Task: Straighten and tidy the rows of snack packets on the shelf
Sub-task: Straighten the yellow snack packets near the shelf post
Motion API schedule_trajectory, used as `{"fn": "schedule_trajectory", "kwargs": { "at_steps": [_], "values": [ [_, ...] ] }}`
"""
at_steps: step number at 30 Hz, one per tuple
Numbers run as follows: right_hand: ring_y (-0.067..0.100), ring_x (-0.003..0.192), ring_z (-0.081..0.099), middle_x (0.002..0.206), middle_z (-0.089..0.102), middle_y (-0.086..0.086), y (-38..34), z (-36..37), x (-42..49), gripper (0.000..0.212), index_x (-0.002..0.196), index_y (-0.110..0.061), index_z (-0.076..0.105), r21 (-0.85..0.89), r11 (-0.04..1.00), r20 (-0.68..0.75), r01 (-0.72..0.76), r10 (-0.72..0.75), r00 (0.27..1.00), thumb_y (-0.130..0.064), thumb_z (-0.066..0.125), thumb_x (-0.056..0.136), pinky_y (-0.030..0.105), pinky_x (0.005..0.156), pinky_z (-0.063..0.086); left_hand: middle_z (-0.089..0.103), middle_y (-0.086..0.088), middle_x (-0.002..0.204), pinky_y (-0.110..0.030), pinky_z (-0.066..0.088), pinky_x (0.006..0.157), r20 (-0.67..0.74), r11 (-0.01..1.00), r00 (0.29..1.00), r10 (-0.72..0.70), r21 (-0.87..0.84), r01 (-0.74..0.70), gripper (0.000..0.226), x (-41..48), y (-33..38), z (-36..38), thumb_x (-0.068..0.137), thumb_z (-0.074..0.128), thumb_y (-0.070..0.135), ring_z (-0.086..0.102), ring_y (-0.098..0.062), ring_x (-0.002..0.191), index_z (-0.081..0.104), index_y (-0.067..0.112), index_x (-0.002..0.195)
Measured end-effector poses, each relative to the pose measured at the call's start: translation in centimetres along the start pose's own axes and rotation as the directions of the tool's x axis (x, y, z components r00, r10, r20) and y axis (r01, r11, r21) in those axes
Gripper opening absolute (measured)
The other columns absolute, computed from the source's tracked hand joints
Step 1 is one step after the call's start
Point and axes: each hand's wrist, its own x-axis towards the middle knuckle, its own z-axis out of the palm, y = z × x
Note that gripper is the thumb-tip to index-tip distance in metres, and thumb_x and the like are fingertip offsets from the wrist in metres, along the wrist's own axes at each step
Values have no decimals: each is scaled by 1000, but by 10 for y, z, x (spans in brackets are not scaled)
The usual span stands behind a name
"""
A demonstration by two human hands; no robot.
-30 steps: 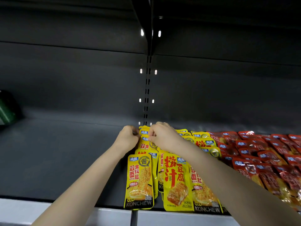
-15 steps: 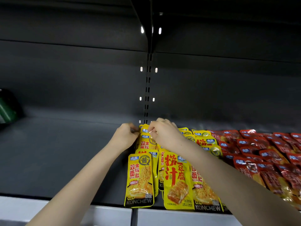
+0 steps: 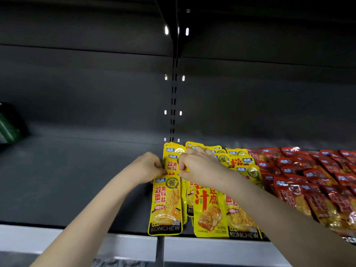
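Observation:
Yellow snack packets lie in overlapping rows on the dark shelf [image 3: 77,180], from the back wall to the front lip. My left hand [image 3: 147,166] and my right hand [image 3: 196,163] pinch the two sides of one yellow packet [image 3: 172,165] in the leftmost row. In front of it lies a yellow packet [image 3: 166,206] reaching the shelf's front edge. A yellow tofu packet [image 3: 209,212] lies to its right, partly under my right forearm. Red snack packets [image 3: 312,178] fill the rows further right.
The shelf left of the yellow rows is bare dark metal. A green object [image 3: 7,126] sits at the far left by the back wall. A slotted upright [image 3: 174,97] runs up the back panel. A pale price rail [image 3: 123,245] edges the shelf front.
Both hands have drawn a little nearer with the pinched packet, away from the back wall. More packet tops show behind my hands.

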Motion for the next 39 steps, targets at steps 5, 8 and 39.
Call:
{"fn": "schedule_trajectory", "kwargs": {
  "at_steps": [5, 8, 39],
  "values": [
    [23, 115, 42, 113, 52, 1, 4, 5, 6, 15, 99, -19, 65, 63, 997, -60, -35, 39, 997, -29, 55, 93, 40, 95, 34, 59, -2, 79, -26, 37, 59, -115, 997, 993, 27, -75, -36, 19, 0, -4, 4, 92, 58, 21, 54, -17, 77, 55, 18, 74],
    [23, 116, 44, 111, 55, 0, 5, 7, 10, 13, 95, -21, 64, 128, 990, -121, -57, 72, 990, -24, 52, 94, 38, 94, 35, 62, -8, 89, -26, 36, 63, -199, 991, 980, 29, -120, -54, 18, 1, -5, 9, 93, 56, 18, 54, -18, 81, 54, 16, 75],
    [17, 119, 40, 122, 49, -5, -4, 15, -25, 27, 121, -25, 54, 93, 991, -212, 98, -76, 974, -34, 45, 97, 37, 97, 32, 54, 8, 68, -21, 37, 54, -226, 983, 966, 128, -103, -154, 13, -20, -2, 18, 90, 61, 21, 51, -9, 63, 58, 17, 78]
  ]
}}
